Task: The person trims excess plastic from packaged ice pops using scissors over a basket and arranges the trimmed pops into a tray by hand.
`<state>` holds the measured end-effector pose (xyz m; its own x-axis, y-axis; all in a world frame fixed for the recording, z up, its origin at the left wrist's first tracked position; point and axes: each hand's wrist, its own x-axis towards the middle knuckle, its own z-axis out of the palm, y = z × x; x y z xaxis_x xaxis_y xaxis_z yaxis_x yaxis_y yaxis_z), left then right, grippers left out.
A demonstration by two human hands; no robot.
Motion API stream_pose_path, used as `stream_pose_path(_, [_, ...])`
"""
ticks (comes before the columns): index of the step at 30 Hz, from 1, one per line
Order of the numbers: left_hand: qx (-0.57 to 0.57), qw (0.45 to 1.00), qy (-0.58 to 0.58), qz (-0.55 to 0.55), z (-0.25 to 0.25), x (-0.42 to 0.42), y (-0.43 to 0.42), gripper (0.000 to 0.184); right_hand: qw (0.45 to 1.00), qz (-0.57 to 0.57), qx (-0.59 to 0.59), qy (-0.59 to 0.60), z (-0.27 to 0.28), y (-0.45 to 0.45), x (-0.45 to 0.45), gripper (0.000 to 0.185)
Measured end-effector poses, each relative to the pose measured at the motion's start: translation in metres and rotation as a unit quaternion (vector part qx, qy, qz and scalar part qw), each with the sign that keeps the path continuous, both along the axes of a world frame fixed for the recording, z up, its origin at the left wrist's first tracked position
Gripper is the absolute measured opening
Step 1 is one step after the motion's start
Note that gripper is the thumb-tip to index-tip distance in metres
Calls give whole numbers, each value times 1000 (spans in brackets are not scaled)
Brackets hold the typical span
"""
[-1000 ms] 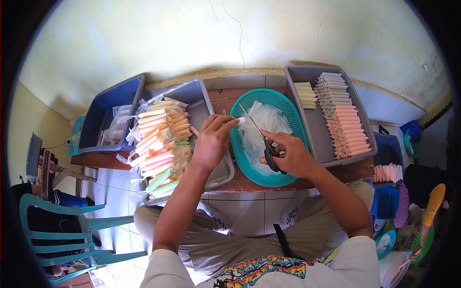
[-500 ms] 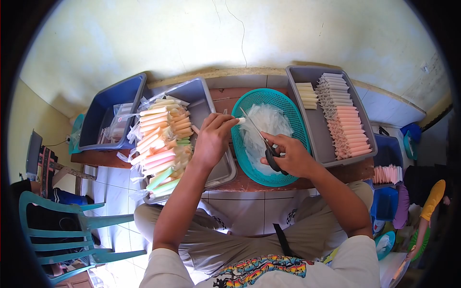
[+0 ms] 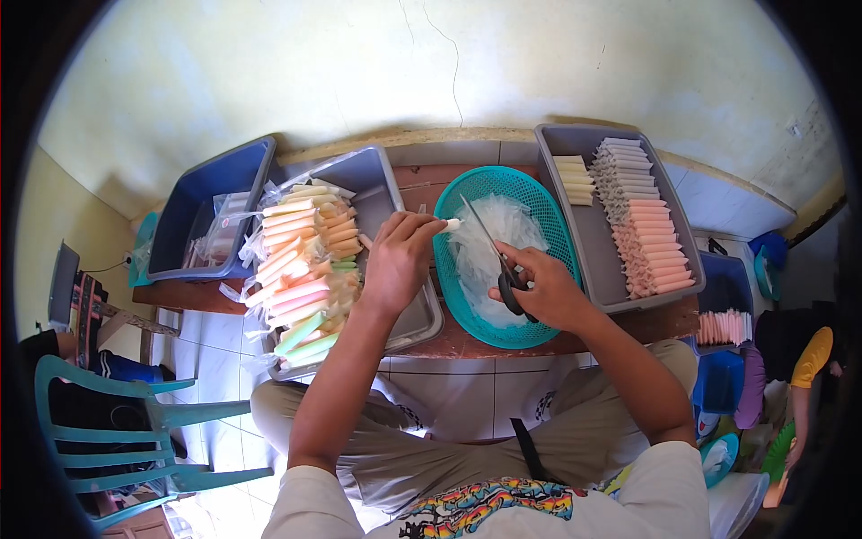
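Pinched in my left hand (image 3: 400, 253) is a pale stick-shaped ice pop in plastic, whose white end (image 3: 452, 225) pokes out past my fingertips; the rest is hidden by the hand. My right hand (image 3: 546, 289) grips black-handled scissors (image 3: 508, 286), their blades pointing up and left, just right of that white end and apart from it. Under both hands stands an oval turquoise basket (image 3: 460, 316) holding a heap of clear plastic scraps (image 3: 512, 225). Left of it, a grey tray (image 3: 375, 172) is piled with wrapped ice pops (image 3: 292, 260) in orange, pink, green and cream.
At right, a grey tray (image 3: 588, 256) holds neat rows of pink, whitish and yellow ice pops (image 3: 654, 238). A blue-grey bin (image 3: 215, 171) stands far left. A turquoise chair (image 3: 108, 436) is at lower left. Another person's yellow sleeve (image 3: 813, 355) shows at the right edge.
The scissors have shifted slightly right, and their blades are now farther from the ice pop's white end. My left hand stays nearly still. At the right edge, the other person's arm has moved.
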<state>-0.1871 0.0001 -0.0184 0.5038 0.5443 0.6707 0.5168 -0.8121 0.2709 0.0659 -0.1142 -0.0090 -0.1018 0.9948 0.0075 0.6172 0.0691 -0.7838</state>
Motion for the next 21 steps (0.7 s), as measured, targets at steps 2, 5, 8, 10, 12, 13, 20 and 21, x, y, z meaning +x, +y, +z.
stream_pose_path(2, [-5,1000,2,-1,-1,1,-1,37,999,-10,-2,-37,6,-1,-4,87])
stream_pose_path(5, [-16,1000,-10,-7,3,3,-3,38,996,-24,23,-84,-3,-2,-4,87])
stream_pose_path(8, [-16,1000,-15,-9,4,3,-4,41,992,-30,50,-109,-21,2,-3,86])
stream_pose_path(10, [-33,999,-21,-10,5,4,-5,46,990,-36,51,-124,-21,3,-3,85])
stream_pose_path(12, [-33,999,-22,-16,5,5,-5,45,988,-39,13,-152,-17,5,-7,83])
stream_pose_path(13, [-34,999,-23,-21,5,5,-5,45,987,-40,13,-153,-22,6,-7,83])
stream_pose_path(20, [-26,999,-23,-21,5,8,-4,45,979,-45,-17,-198,-42,19,-11,84])
stream_pose_path(21, [-33,999,-22,-18,5,9,-4,46,977,-49,-17,-209,-43,19,-12,83])
